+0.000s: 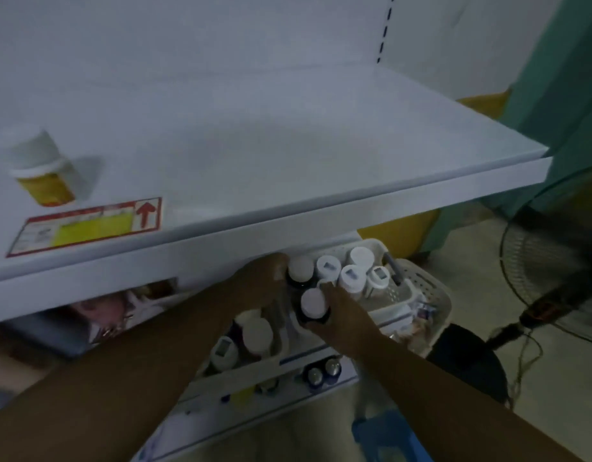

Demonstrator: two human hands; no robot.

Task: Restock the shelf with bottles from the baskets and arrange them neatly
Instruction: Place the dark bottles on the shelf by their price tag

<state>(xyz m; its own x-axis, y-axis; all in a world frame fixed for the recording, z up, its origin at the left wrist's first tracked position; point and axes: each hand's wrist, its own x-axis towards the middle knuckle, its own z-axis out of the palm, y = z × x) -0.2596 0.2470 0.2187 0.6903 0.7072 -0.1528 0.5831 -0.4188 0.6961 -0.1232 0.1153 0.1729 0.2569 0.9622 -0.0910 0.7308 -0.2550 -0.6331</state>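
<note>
Below the white shelf [321, 135] a white basket [418, 288] holds several white-capped bottles [353, 276]. My left hand [261, 278] is closed around a dark bottle with a white cap [300, 266] at the basket's left side. My right hand [338, 308] grips another dark bottle with a white cap [313, 301] in front of it. A second basket [271, 358], nearer me, holds more bottles [256, 335]. One yellow-labelled bottle with a white cap [43, 171] stands on the shelf at the far left.
A red and yellow sticker [84, 226] lies on the shelf near its front edge. A lower shelf carries small bottles [321, 371]. A floor fan [555, 268] stands at the right, a green curtain [561, 78] behind it, a blue stool [388, 435] below.
</note>
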